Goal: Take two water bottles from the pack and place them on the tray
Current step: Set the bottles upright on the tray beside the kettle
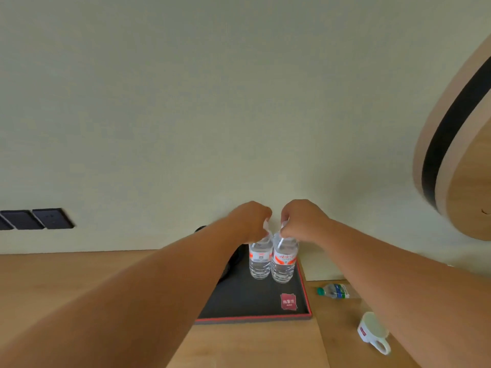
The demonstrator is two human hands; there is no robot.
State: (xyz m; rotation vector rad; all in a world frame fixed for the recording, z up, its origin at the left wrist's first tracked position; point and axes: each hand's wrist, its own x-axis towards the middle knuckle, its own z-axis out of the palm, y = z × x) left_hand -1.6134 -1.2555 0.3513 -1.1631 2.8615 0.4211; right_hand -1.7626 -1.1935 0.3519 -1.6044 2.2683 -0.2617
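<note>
Two clear water bottles with red and white labels stand upright side by side at the far end of a black tray (255,318) with a red rim. My left hand (252,217) grips the top of the left bottle (259,261). My right hand (303,219) grips the top of the right bottle (283,264). Both caps are hidden under my fingers. The bottles touch or nearly touch each other. The pack is not in view.
A red card (288,301) lies on the tray's near right corner. A small green-capped bottle (334,290) lies on the wooden table right of the tray, and a white mug (373,332) stands nearer. A dark object sits behind my left arm. The wall is close behind.
</note>
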